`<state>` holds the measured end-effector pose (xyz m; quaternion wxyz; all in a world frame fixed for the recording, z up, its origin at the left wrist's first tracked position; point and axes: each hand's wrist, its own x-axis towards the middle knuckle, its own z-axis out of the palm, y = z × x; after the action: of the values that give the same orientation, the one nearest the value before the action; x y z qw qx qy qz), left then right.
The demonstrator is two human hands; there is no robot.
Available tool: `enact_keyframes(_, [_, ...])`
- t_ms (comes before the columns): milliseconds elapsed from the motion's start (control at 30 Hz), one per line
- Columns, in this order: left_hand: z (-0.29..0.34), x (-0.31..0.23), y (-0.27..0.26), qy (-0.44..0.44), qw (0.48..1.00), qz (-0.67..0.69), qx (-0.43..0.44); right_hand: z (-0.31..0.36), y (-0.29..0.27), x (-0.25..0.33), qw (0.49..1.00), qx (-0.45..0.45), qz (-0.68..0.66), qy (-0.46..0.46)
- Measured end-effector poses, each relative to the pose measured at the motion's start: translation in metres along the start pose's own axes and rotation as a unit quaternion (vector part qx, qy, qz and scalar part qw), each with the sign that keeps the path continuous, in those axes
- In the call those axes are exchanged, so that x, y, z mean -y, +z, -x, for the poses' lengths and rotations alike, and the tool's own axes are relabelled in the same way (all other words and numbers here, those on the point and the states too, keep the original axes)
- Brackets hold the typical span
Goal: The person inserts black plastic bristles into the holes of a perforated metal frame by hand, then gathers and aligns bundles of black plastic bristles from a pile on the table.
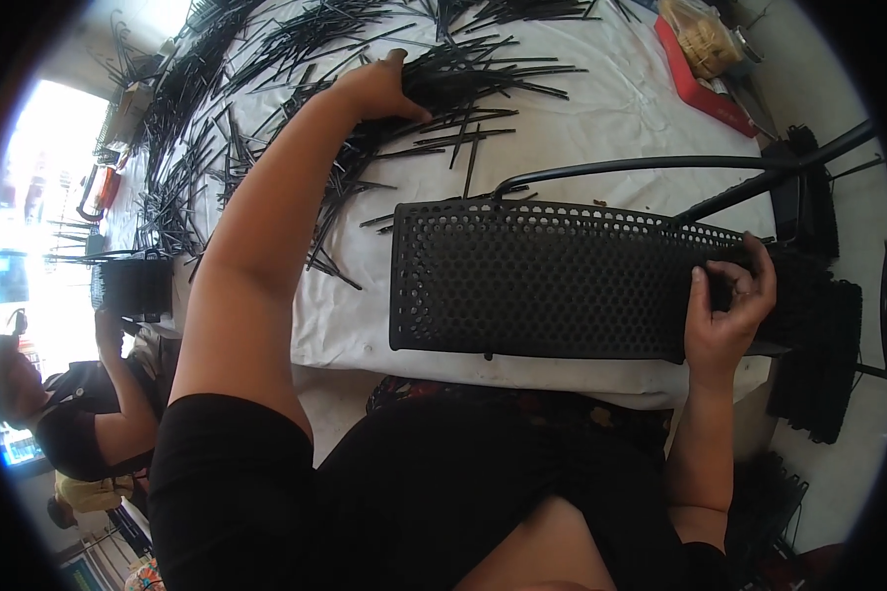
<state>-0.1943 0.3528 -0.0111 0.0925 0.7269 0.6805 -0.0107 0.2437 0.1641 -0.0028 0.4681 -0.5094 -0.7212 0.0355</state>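
At the table's far side, my left hand (376, 87) reaches into a heap of thin black sticks (483, 81). Its fingers and thumb are apart, and nothing shows gripped between them. Before me on the near edge lies a black perforated basket (532, 281), its long side turned up, with a dark tubular handle (650, 163) along its far side. Over the basket's right end is my right hand (724, 310), the fingers half curled and spaced away from the thumb. I see nothing held in it.
A white cloth (601, 108) covers the table, with more black sticks (182, 187) scattered at left. A red tray (695, 84) holding a bag stands far right. Black bristly pieces (818, 364) hang at right. Another person (79, 404) handles a black basket (133, 288) at left.
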Motion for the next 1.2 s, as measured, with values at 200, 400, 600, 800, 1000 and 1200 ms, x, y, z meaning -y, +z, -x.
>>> enact_keyframes(200, [0.056,-0.017,0.017,0.113,0.983,-0.098,-0.11,-0.001,-0.004,-0.002,0.994,0.084,0.063,0.001])
enact_keyframes(400, [0.04,-0.011,-0.019,0.088,0.967,-0.086,-0.224,-0.002,-0.005,-0.003,0.999,0.011,0.021,-0.045])
enact_keyframes(600, [0.016,-0.008,-0.004,0.079,0.983,-0.166,-0.018,-0.001,-0.004,0.004,0.998,0.054,0.041,0.016])
enact_keyframes(800, [0.016,-0.037,-0.016,0.023,0.987,-0.086,0.131,0.002,-0.004,0.0,0.997,0.062,0.002,0.054])
enact_keyframes(1000, [0.043,-0.033,0.002,0.129,0.983,-0.123,-0.048,-0.005,-0.008,0.0,0.993,0.089,0.069,-0.022])
enact_keyframes(1200, [0.043,-0.02,-0.041,0.07,0.966,0.074,-0.236,0.001,-0.001,-0.006,0.998,0.012,-0.053,0.005])
